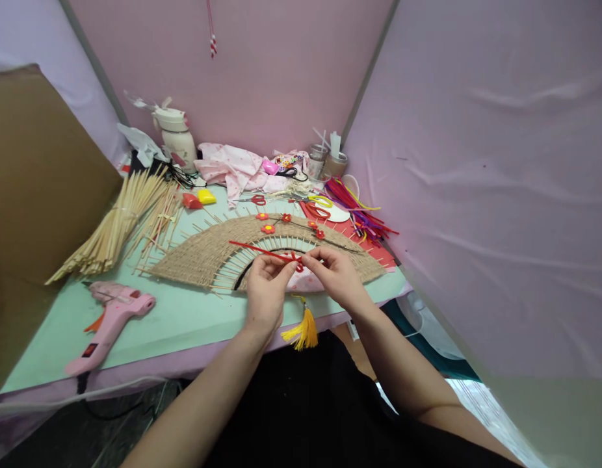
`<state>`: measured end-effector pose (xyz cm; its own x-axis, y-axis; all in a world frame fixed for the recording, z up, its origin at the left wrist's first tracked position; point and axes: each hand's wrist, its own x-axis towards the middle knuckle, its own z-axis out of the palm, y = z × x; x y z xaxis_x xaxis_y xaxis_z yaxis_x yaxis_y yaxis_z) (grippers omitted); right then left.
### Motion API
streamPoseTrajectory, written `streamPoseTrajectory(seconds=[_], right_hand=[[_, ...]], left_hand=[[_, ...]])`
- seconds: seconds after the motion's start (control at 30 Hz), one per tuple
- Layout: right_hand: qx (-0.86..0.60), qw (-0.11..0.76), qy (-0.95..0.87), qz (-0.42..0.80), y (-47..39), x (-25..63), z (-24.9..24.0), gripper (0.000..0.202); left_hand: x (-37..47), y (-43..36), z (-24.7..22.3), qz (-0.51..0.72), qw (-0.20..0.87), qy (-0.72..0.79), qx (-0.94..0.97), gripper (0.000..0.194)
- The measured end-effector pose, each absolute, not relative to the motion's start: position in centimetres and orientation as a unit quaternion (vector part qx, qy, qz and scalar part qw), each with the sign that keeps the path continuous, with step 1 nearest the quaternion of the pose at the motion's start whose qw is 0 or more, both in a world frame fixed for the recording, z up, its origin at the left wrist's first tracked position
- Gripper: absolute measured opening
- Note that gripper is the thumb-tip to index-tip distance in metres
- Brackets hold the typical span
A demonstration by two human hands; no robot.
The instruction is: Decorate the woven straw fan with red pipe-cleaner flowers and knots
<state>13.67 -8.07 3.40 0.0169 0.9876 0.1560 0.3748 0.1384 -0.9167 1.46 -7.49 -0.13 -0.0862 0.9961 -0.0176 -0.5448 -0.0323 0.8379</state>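
My left hand [268, 286] and my right hand [334, 273] meet over the near edge of the table, both closed in a pinch. Between them is a red pipe cleaner [252, 247], partly bent into small loops, its straight end sticking out to the left. Below the hands lies a woven, fan-shaped piece [194, 263] with thin sticks through it and red flowers [268, 229] on its upper part. A pink patterned cloth [305, 281] shows at its lower middle, partly hidden by my fingers. A yellow tassel [305, 330] hangs at the table edge.
A pink glue gun [113, 318] lies at left, near a bundle of wooden sticks [118, 224] and a cardboard panel [42, 195]. Behind stand a white bottle [177, 140] and cups [334, 166]. Orange-handled scissors [316, 210] and colourful pipe cleaners [357, 211] lie at back right.
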Motion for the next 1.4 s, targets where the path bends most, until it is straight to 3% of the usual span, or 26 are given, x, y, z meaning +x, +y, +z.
streamPoseTrajectory(seconds=[0.2,0.37,0.47,0.87,1.03,1.17,1.3,1.4], right_hand=[[-0.561,0.436,-0.636,0.302,-7.6,14.0,2.7,0.026],[-0.477,0.391,-0.788,0.002,-7.6,15.7,2.6,0.024],[-0.4,0.337,-0.845,-0.113,-7.6,16.5,2.6,0.025],[-0.276,0.232,-0.906,-0.223,-8.0,17.4,5.2,0.018],[-0.337,0.206,-0.904,-0.163,-8.6,16.7,5.9,0.014],[-0.42,0.247,-0.873,-0.029,-9.0,16.1,5.8,0.016],[-0.521,0.297,-0.757,0.26,-9.1,15.9,5.7,0.016],[-0.539,0.292,-0.579,0.538,-8.6,15.9,5.4,0.02]], left_hand=[[1.1,-7.4,0.5,0.637,0.642,0.349,0.247,0.044],[0.1,-6.8,0.7,0.544,0.744,0.344,0.18,0.034],[-0.2,-6.9,0.8,0.516,0.772,0.328,0.172,0.028],[-0.1,-7.9,1.7,0.463,0.809,0.303,0.197,0.023],[0.4,-8.3,1.7,0.537,0.733,0.331,0.255,0.038],[0.8,-8.5,1.5,0.583,0.646,0.352,0.345,0.042],[0.9,-8.9,0.9,0.607,0.558,0.352,0.444,0.035],[0.7,-9.1,0.0,0.623,0.422,0.357,0.553,0.023]])
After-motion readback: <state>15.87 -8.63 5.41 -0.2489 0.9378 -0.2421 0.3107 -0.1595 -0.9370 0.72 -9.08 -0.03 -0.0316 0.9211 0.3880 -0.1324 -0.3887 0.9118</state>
